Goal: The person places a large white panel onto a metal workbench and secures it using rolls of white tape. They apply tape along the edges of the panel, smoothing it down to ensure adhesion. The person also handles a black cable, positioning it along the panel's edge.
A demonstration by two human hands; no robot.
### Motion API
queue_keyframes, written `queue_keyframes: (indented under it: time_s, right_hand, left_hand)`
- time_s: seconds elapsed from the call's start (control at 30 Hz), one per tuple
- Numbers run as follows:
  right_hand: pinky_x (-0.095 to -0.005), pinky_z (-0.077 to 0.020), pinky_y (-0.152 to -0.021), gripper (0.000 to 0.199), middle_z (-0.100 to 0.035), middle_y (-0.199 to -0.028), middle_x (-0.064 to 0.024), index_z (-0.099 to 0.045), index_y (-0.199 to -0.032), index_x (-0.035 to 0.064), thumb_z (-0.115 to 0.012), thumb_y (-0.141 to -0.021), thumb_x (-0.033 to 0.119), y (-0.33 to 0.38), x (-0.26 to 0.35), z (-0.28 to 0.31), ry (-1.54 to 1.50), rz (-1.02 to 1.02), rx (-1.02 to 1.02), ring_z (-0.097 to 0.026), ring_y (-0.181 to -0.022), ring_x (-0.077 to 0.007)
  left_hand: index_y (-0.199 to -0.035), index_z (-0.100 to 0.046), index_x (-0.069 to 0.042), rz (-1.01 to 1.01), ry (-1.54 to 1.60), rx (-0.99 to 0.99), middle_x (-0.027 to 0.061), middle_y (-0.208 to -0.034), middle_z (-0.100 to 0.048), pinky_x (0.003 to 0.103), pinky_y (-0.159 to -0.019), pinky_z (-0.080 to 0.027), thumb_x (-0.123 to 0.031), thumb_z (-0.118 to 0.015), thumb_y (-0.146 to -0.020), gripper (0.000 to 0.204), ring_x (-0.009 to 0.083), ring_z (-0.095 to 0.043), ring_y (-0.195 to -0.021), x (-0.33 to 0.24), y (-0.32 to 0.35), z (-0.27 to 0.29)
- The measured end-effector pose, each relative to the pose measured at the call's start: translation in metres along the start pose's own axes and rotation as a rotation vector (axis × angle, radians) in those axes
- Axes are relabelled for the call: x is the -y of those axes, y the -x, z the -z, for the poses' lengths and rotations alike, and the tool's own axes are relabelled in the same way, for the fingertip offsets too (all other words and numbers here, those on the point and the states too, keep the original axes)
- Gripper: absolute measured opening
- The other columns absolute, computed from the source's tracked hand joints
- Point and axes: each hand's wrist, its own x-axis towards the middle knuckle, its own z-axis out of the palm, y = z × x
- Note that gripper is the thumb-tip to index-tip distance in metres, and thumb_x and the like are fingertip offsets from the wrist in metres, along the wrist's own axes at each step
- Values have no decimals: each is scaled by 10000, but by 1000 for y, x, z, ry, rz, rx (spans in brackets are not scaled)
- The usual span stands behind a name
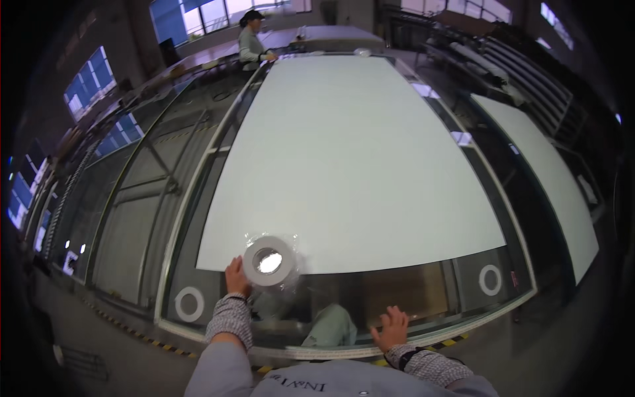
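A white tape roll [285,266] with crinkled clear film around it is at the near edge of a large white sheet [344,165]. My left hand [238,276] grips the roll by its left side; the thumb is hard to make out. The sheet lies flat on a long glass panel [317,291], whose bare near strip shows between the sheet and me. Over this strip, toward the right, my right hand [391,329] hovers or rests with its fingers apart and nothing in them; contact with the glass is unclear.
White rings [180,304] show at the panel's near corners. A person [251,46] stands at the far left end, one hand near the sheet's edge. Another white sheet [549,178] lies to the right. Metal frames [142,198] stand at left, stacked lengths [522,73] at far right.
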Motion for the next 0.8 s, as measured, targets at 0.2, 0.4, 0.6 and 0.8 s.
queue_keyframes:
  time_s: [0.2, 0.4, 0.6, 0.8]
  right_hand:
    - [-530, -189, -1022, 478, -380, -1251, -191, -514, -1083, 40, -572, -798, 421, -1, -2, 8, 8, -18, 60, -284, -1247, -355]
    - [-530, -189, -1020, 469, -374, -1246, -186, -524, -1073, 40, -572, -803, 420, 0, -1, 3, -23, -24, 72, -288, -1238, -352]
    - [-526, -192, -1016, 475, -378, -1221, -169, -513, -1075, 50, -628, -757, 383, 2, 1, 8, -51, -26, 45, -299, -1228, -348]
    - [-540, -187, -1011, 469, -377, -1209, -183, -509, -1044, 31, -635, -753, 377, 2, -4, 8, -59, -22, 75, -295, -1224, -367]
  left_hand:
    - [-1234, -472, -63, -6, -72, 73, 113, -1337, -378, 478, -1044, -203, -226, -503, -818, 448, 300, -291, -1281, -1, -2, -1]
    - [-1222, -486, -61, 3, -112, 91, 108, -1344, -373, 474, -1042, -209, -238, -523, -810, 451, 298, -287, -1286, 8, 1, -1]
    - [-1211, -502, -81, -8, -108, 84, 108, -1341, -378, 480, -1042, -204, -250, -521, -806, 439, 301, -293, -1282, -1, 0, 1]
    - [-1218, -486, -72, 1, -74, 87, 108, -1328, -382, 490, -1036, -206, -236, -537, -788, 463, 309, -295, -1276, -2, 2, 1]
